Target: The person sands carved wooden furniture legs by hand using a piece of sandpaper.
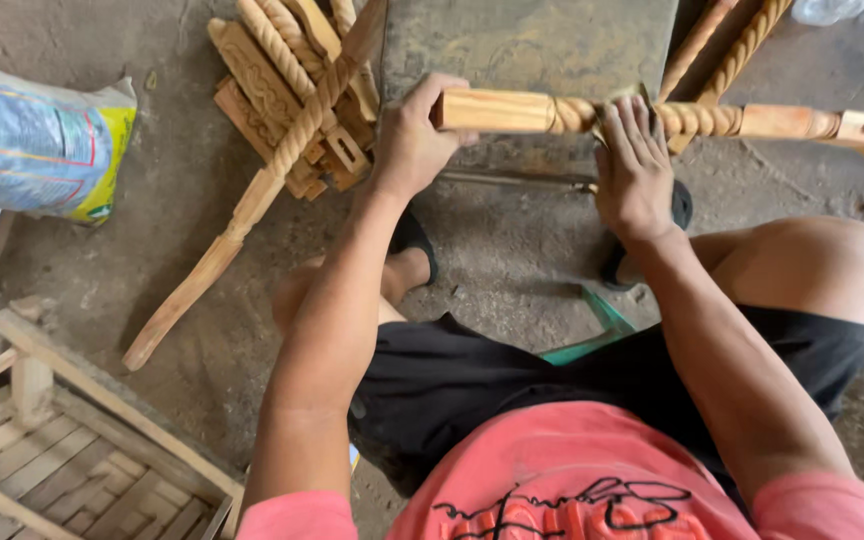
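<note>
A carved wooden spindle with a rope-twist middle section lies roughly level across the top of the view, in front of the seated person's knees and above the dusty concrete floor. Its near end is a plain square block; its far end runs out toward the right edge.

The left hand grips that square end, fingers curled over the top of the block and pressed together, thumb underneath. The right hand lies flat over the twisted part, fingers held straight and close together, pressing a small folded piece of sandpaper against the carving; only the paper's edges show past the fingertips.

Behind the spindle stands a worn grey-green block or slab, and a thin metal rod lies on the floor just under the hands. The person's feet wear dark sandals, and a green stool edge shows between the legs.

To the left, a pile of carved wooden parts rests on the floor, with 1 long rope-twist spindle leaning across it and reaching down toward the lower left. 2 more twisted spindles stand at the upper right. A printed plastic sack lies at the left edge, and a slatted wooden frame fills the lower left corner.
</note>
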